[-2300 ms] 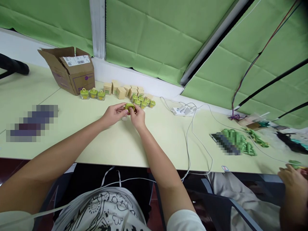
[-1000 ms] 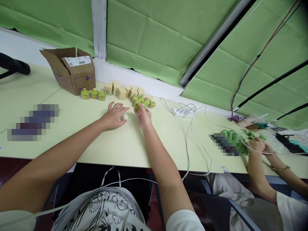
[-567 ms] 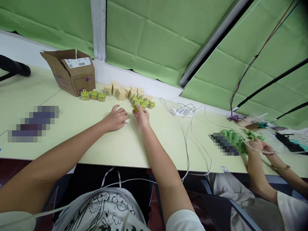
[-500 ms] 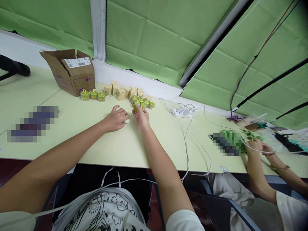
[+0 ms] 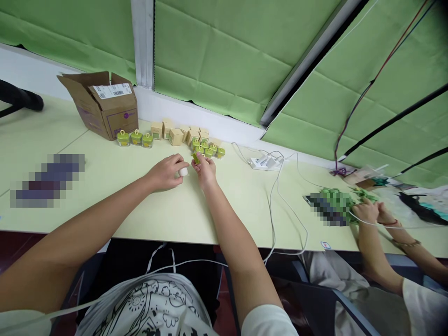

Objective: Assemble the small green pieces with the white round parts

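My left hand (image 5: pixel 167 172) is closed around a small white rounded piece (image 5: pixel 183 172), perhaps a little pot, just above the table. Beside it, my right hand (image 5: pixel 206 171) pinches a green lid (image 5: pixel 196 159), tilted, in its fingertips. The two hands are close but apart. Right behind my right hand stands a cluster of small clear jars (image 5: pixel 212 150) with green lids. Several small cream boxes (image 5: pixel 176 136) stand behind them, and more green-lidded jars (image 5: pixel 136 137) are lined up on the left.
An open cardboard box (image 5: pixel 112 114) stands at the back left of the pale table (image 5: pixel 238 205). A power strip (image 5: pixel 264 162) with white cables lies to the right. Further right, a co-worker's hands (image 5: pixel 371 211) handle green items (image 5: pixel 336 200).
My left hand has turned and lifted slightly, so more of the white piece shows. My right hand has shifted slightly left with the green lid. The co-worker's hands have moved too.
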{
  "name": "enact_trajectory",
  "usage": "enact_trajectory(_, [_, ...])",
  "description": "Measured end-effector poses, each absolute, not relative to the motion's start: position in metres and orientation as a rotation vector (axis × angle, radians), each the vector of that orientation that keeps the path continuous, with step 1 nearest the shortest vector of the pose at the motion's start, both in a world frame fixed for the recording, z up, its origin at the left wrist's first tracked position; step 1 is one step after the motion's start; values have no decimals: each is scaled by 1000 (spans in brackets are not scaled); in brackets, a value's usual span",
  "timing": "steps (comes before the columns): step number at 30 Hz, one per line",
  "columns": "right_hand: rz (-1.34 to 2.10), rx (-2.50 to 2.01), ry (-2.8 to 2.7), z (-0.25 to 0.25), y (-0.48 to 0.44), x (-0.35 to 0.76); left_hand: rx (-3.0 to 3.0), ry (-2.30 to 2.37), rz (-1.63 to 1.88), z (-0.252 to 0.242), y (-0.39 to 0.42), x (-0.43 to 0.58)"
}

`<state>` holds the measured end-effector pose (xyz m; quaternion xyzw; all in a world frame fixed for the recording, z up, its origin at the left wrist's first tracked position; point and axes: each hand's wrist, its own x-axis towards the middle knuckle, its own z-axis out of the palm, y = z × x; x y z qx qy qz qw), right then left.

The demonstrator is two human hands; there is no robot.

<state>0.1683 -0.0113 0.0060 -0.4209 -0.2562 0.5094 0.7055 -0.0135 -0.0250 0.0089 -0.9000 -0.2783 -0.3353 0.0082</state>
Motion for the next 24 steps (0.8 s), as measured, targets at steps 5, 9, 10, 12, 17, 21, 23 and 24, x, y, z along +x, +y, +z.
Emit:
enact_trajectory(5, [1169,-915,-591,5,-12,169,-2835,-924,-1062,8,-26,-14])
enact_trajectory(9, [1191,-898,-609,4,-12,169,-2851,-950,-1048,8,-26,-14])
enact_trajectory(10, [1194,-896,-610,4,-13,168,-2855,-951,-1049,8,-26,-14])
enact_trajectory(12, [1201,-892,-613,4,-13,168,-2861,-953,-1050,8,-26,-15])
enact_trajectory(17, [1210,-883,-631,3,-13,168,-2879,-975,-1038,9,-27,-14])
enact_trajectory(21, [1212,-882,-634,2,-13,168,-2881,-956,-1058,9,-28,-14])
enact_trajectory(23, [1217,-880,-635,2,-13,168,-2877,-951,-1066,9,-28,-14])
enact_trajectory(24, [1219,-882,-634,2,-13,168,-2876,-950,-1069,9,-28,-14])
